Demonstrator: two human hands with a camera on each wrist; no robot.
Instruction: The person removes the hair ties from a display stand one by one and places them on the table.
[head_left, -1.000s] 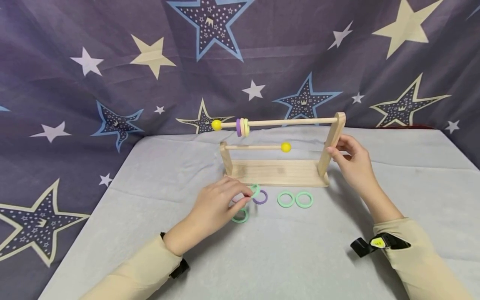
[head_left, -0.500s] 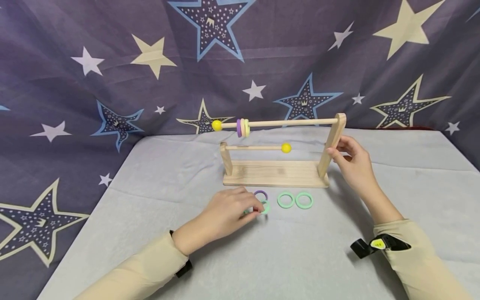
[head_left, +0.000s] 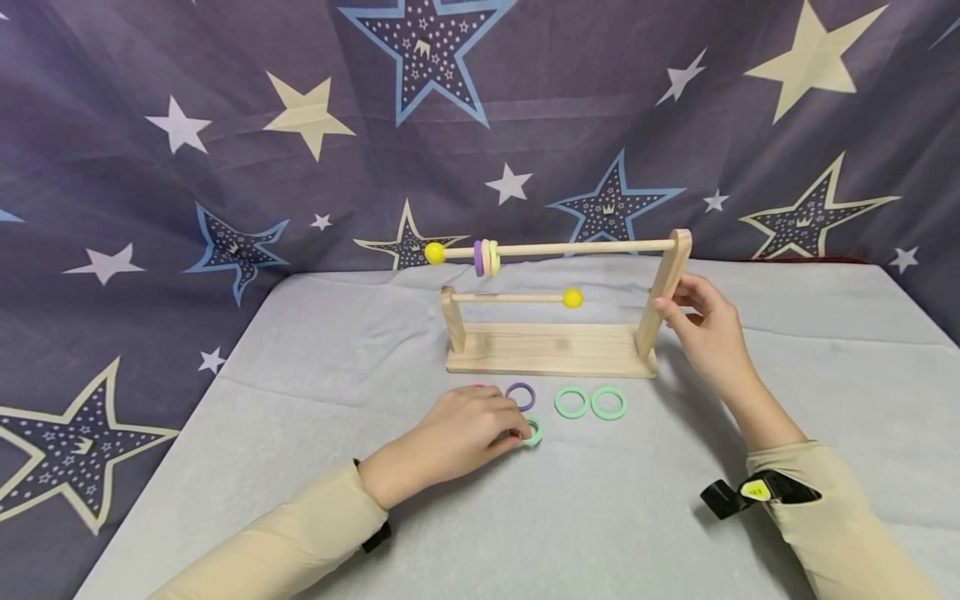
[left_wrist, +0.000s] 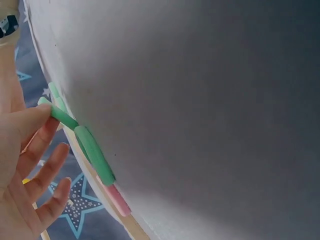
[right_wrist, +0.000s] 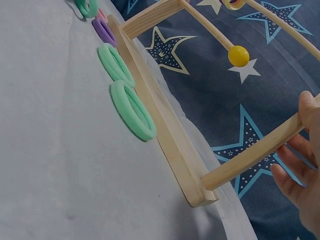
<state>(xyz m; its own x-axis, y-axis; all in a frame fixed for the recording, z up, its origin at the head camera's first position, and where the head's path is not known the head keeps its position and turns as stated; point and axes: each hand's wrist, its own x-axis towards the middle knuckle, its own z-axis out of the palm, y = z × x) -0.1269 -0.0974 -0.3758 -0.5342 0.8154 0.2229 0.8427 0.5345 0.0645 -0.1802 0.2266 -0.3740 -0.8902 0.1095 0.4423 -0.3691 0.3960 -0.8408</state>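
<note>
Grey cloth (head_left: 600, 517): wooden rack (head_left: 555, 350), long axis left-right; left hand (head_left: 468, 429) pinches tilted green ring (left_wrist: 64, 118); right hand (head_left: 705, 329) grips taller post (head_left: 663, 292).

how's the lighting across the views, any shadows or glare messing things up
Head view: bright and fairly even, with soft shadows beside the left hand and right hand; left wrist view: the grey cloth darkens heavily toward the right edge; right wrist view: rather dim, with a soft shadow below the wooden rack's near end; no strong glare in any view.

A dark curtain (head_left: 225, 50) with cream, white and blue-edged stars (head_left: 306, 115) is hanging behind a pale grey cloth (head_left: 585, 517).
</note>
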